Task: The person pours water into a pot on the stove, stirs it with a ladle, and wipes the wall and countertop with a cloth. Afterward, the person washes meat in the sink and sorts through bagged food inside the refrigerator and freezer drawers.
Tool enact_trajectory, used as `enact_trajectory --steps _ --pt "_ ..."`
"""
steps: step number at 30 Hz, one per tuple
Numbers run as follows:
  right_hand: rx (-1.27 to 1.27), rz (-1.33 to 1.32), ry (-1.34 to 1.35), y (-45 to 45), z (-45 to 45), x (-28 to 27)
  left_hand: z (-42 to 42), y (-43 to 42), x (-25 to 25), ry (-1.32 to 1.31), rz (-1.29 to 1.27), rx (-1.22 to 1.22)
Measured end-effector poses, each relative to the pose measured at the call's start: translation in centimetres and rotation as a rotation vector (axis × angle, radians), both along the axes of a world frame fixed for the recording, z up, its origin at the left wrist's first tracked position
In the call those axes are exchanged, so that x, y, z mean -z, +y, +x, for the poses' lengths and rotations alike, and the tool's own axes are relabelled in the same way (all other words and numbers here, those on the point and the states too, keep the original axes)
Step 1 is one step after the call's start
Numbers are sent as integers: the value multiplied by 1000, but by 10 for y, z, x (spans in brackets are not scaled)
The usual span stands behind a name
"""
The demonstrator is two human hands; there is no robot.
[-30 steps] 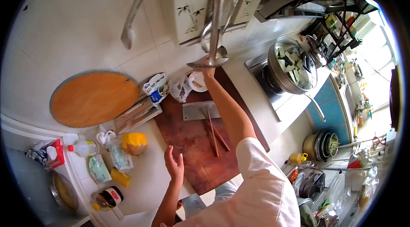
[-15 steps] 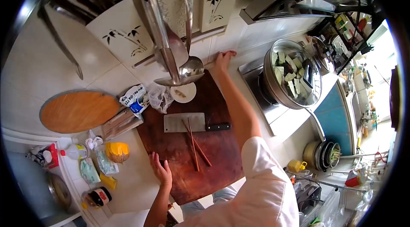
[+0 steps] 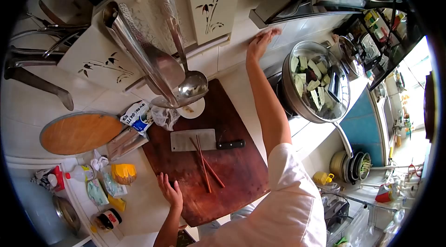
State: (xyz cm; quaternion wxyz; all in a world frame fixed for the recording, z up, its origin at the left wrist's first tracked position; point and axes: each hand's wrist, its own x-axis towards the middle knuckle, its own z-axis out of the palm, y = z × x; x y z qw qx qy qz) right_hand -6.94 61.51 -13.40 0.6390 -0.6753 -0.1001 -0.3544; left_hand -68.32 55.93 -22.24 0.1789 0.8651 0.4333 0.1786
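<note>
My right hand is raised by the tiled wall, left of the steamer-like pan and beneath the range hood. Its fingers are stretched out and nothing shows in them. My left hand rests at the left edge of the brown chopping board, fingers apart, holding nothing. On the board lies a cleaver with a black handle, and a pair of wooden chopsticks crosses its blade. A small white dish sits at the board's far end, partly hidden by a hanging ladle.
A glass-lidded pan with cut, pale-fleshed vegetable pieces stands on the stove, its handle sticking out. Metal utensils hang overhead in front. A round wooden board leans at left, near a cut pumpkin and several packets.
My right hand has lifted up and to the right along the wall towards the range hood. My left hand stays by the board. The view has shifted slightly.
</note>
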Motion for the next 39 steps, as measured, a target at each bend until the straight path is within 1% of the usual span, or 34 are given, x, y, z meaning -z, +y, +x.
enact_trajectory --steps 1,2,3,4,5,6,7,8,9,11,14,16,19,20,21,22,23,25,27,29,30,32,33,34,35,37,38,39 --pt "-88 -116 274 -7 18 31 -1 0 0 -6 3 0" --pt "-176 -231 546 -14 42 78 0 -1 1 -14 6 0" --pt "-265 -344 818 -16 55 103 0 0 2 -22 12 0" --pt "-299 -278 670 -13 51 101 0 1 3 -29 27 9" --pt "-335 -245 495 -13 32 85 0 3 5 -36 42 18" --pt "-373 -219 255 -13 7 56 -1 2 5 -38 50 27" --pt "-403 -215 40 -17 -21 16 -2 1 4 -42 53 29" --pt "-401 -217 -114 -15 -39 -24 -1 1 4 -46 56 30" --pt "-387 -214 -198 -13 -44 -51 0 1 3 -48 59 32" --pt "-165 -345 -100 -8 -2 -29 1 -1 -1 -45 35 18" --pt "-268 120 274 -5 37 -20 5 2 0 -27 73 19" --pt "-226 -277 349 -17 24 -13 4 1 -4 -9 86 25" --pt "189 -403 -88 27 -53 15 4 1 -2 -33 80 15" --pt "-10 -151 -73 41 -81 23 2 2 1 -41 88 24" --pt "-238 33 22 42 -107 30 1 1 1 -44 76 16" --pt "-428 238 130 43 -133 36 1 1 1 -48 70 10" --pt "-651 369 312 36 -160 41 1 1 1 -54 67 2" --pt "-818 471 523 40 -180 43 -2 2 4 -51 58 -4" --pt "-712 409 579 43 -172 40 -3 3 5 -40 63 -4" --pt "-842 1018 641 57 -175 39 -6 1 6 -43 33 -24" --pt "-919 1092 612 65 -181 44 -6 2 7 -55 40 -19" --pt "-1013 819 664 66 -188 55 -3 4 2 -61 60 -23" --pt "-1036 844 754 51 -198 30 -5 3 1 -68 58 -27" --pt "-1198 815 720 36 -200 8 -6 4 1 -81 59 -27" --pt "-1086 509 509 32 -192 6 -5 4 2 -95 56 -27" --pt "-825 209 349 23 -175 6 3 9 -3 -199 18 -37" --pt "-795 173 322 20 -168 0 10 16 -9 -254 0 -41" --pt "-767 129 297 17 -162 -7 25 27 -23 -285 43 24"
